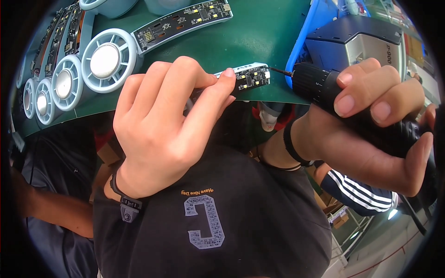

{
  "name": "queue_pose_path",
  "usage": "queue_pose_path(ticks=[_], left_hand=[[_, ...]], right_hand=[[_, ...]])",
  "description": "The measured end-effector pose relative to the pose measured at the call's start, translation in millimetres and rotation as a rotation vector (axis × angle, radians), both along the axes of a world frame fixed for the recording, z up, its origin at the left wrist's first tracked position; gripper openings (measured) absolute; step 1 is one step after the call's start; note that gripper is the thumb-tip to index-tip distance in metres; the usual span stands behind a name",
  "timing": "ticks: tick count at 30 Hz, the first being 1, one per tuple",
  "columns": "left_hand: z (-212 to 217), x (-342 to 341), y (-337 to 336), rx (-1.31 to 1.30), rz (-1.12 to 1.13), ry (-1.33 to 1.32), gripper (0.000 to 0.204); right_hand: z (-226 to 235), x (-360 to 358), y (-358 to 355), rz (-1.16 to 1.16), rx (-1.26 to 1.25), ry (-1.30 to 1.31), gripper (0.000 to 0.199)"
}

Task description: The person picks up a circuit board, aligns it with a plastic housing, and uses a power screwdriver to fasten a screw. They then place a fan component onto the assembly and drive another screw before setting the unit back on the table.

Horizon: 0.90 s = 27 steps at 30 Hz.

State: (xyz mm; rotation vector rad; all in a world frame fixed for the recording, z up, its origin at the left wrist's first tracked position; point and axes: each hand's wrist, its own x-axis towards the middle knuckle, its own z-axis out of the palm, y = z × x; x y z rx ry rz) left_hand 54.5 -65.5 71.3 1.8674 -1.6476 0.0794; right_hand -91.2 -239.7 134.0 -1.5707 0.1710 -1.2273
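My left hand pinches a small circuit board between thumb and forefinger, near the table's front edge. The board is black with yellow and white components and sits along a pale blue plastic strip; its left end is hidden by my fingers. In my right hand is a black electric screwdriver, held nearly level with fingers wrapped round its body. Its thin bit points left at the board's right end; whether the tip touches cannot be made out.
A longer curved board in a pale blue frame lies on the green table. Several round pale blue parts with silver discs stand at the left. A blue tray and a grey-black device are at right. Another person's arm shows at left.
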Motion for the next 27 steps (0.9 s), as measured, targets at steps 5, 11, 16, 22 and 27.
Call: queue_pose_path(ticks=[5, 11, 16, 22, 27], left_hand=[[-4, 2, 2, -0.03, 0.007, -0.047, 0.036], [-8, 0, 3, -0.075, 0.001, -0.109, 0.038], [-5, 1, 3, -0.064, -0.02, -0.111, 0.038], [7, 4, -1, -0.019, -0.037, -0.05, 0.034], [10, 0, -4, -0.02, 0.0, -0.007, 0.028]], right_hand=[[5, 2, -5, 0.124, -0.042, 0.109, 0.036], [-1, 7, -15, 0.21, -0.098, 0.105, 0.036], [-7, 10, -21, 0.281, -0.153, 0.099, 0.036], [-12, 19, 14, -0.233, -0.118, 0.058, 0.035], [29, -45, -1, -0.5, -0.096, -0.258, 0.032]])
